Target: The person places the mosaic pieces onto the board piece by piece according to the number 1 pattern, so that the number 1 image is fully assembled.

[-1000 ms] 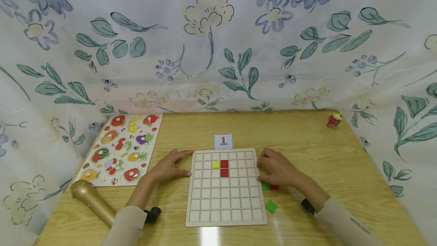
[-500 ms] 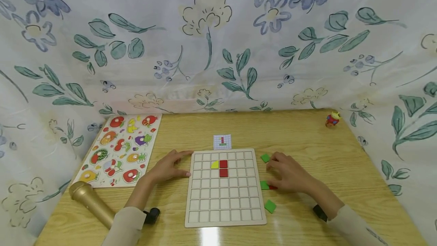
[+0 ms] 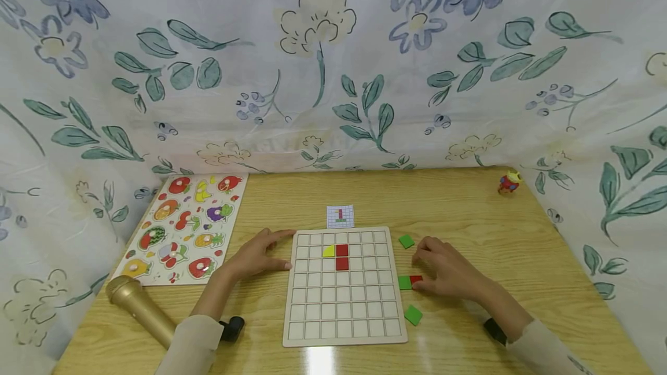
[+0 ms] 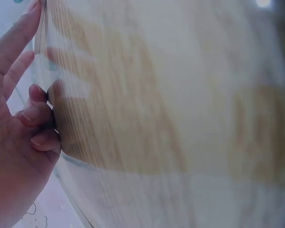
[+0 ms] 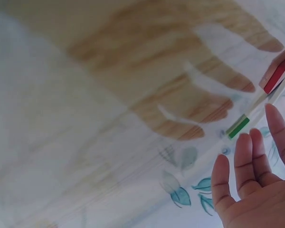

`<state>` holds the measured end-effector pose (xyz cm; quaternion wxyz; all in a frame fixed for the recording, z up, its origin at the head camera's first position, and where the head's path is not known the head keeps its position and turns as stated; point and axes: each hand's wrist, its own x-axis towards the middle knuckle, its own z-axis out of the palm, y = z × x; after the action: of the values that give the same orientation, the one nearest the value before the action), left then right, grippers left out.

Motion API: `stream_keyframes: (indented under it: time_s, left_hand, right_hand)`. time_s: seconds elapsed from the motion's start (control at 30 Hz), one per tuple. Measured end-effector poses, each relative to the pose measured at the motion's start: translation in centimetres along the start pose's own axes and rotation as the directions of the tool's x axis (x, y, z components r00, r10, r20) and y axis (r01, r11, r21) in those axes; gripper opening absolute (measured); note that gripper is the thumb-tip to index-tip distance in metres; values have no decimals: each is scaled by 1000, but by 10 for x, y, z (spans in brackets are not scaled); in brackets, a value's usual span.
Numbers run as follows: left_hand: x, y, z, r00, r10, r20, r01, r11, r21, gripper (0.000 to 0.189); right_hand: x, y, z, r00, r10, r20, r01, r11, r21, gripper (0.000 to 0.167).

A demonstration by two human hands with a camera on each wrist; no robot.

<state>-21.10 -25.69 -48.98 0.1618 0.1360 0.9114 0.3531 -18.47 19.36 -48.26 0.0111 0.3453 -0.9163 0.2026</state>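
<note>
Red square tile (image 3: 415,278) by relaxed, ungripping right hand (image 3: 448,271): pinch edges, sparing adjoining green square tile (image 3: 405,282); brace grid board (image 3: 344,294) with left hand (image 3: 256,256), index and thumb straight.

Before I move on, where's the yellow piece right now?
In the head view, the yellow piece sits in the grid board, second row from the top, left of center, immediately left of the upper red square.

Floral cloth (image 3: 406,91) hangs behind a fruit puzzle (image 3: 182,236), microphone (image 3: 142,309) — and toy (image 3: 509,183).
</note>
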Motion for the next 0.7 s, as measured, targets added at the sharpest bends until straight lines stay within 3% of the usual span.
stream_keyframes:
  time_s: [0.7]
  left_hand:
    - [-1, 1, 1, 1000, 1, -9, -1, 1000, 9, 77]
  right_hand:
    - [-3, -3, 1, 999, -21, 46, 21, 1000, 3, 22]
